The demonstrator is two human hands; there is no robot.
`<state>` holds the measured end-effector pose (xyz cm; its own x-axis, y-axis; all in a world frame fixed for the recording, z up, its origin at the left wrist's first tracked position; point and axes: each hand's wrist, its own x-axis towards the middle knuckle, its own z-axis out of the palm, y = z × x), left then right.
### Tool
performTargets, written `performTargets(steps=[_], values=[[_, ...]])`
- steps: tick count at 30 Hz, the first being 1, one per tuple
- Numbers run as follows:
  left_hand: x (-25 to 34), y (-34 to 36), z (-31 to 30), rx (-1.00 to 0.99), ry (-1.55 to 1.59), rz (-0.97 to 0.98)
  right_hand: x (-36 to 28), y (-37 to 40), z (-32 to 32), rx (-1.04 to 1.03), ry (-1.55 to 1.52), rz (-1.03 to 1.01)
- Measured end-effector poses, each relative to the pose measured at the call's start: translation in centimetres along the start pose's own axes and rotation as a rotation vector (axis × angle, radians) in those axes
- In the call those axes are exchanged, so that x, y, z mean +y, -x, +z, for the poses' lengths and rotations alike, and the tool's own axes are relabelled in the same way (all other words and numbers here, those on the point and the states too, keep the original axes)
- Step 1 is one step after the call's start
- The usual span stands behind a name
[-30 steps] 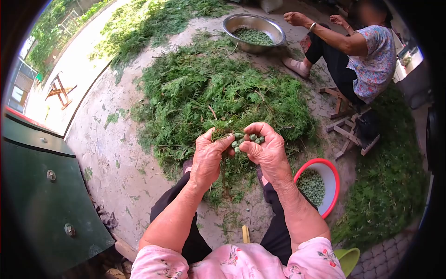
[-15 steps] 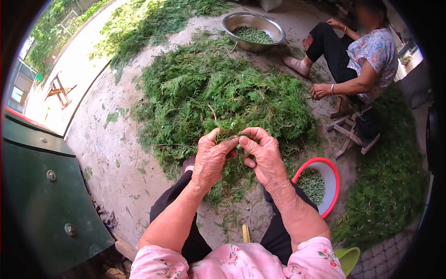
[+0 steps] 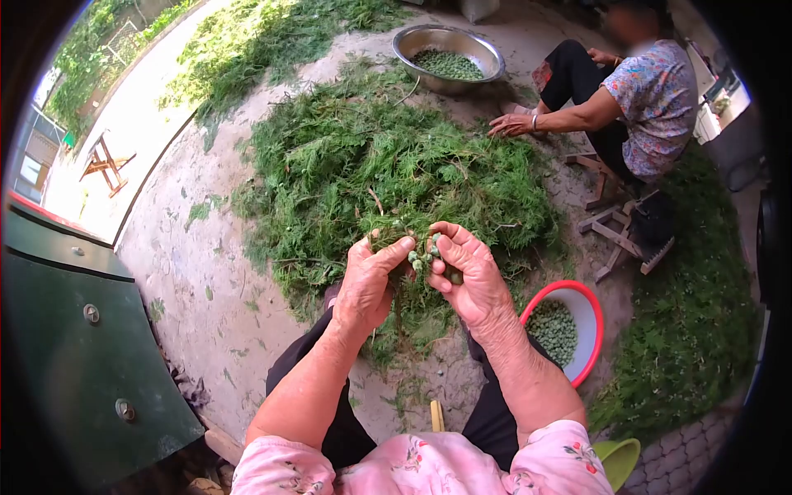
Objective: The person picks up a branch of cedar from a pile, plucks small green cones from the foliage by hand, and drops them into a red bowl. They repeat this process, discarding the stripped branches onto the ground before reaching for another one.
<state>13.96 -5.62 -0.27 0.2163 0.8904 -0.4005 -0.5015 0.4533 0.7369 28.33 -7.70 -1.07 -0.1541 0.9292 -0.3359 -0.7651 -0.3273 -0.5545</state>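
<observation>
My left hand (image 3: 367, 280) pinches the sprig (image 3: 396, 235) between thumb and forefinger, as it did half a second ago. My right hand (image 3: 470, 276) has rolled back, fingers curled around green cones (image 3: 422, 257) that were hidden then, so I think a pluck just came free. They sit between both hands, above the cut greenery (image 3: 396, 157), with the red basin (image 3: 596, 318) near my right wrist

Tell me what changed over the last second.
The right hand closed against the left hand on the sprig, then opened again, showing green pods in its fingers. The co-worker's hand dropped from raised and now reaches toward the cuttings pile. Red basin and metal bowl stayed put.
</observation>
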Motion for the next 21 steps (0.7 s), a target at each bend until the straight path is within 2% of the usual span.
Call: performTargets(steps=[7, 9, 15, 21], values=[[0.82, 0.36, 0.41, 0.032, -0.093, -0.084, -0.29, -0.16, -0.13, -0.034, 0.022, -0.026], [0.47, 0.09, 0.05, -0.056, -0.160, -0.042, -0.23, -0.36, -0.29, -0.012, 0.038, -0.046], [0.23, -0.19, -0.33, -0.017, -0.056, -0.001, -0.08, -0.45, -0.49, -0.004, 0.020, -0.055], [0.06, -0.23, -0.49, -0.031, -0.083, 0.050, -0.09, -0.48, -0.51, 0.040, 0.025, -0.026]])
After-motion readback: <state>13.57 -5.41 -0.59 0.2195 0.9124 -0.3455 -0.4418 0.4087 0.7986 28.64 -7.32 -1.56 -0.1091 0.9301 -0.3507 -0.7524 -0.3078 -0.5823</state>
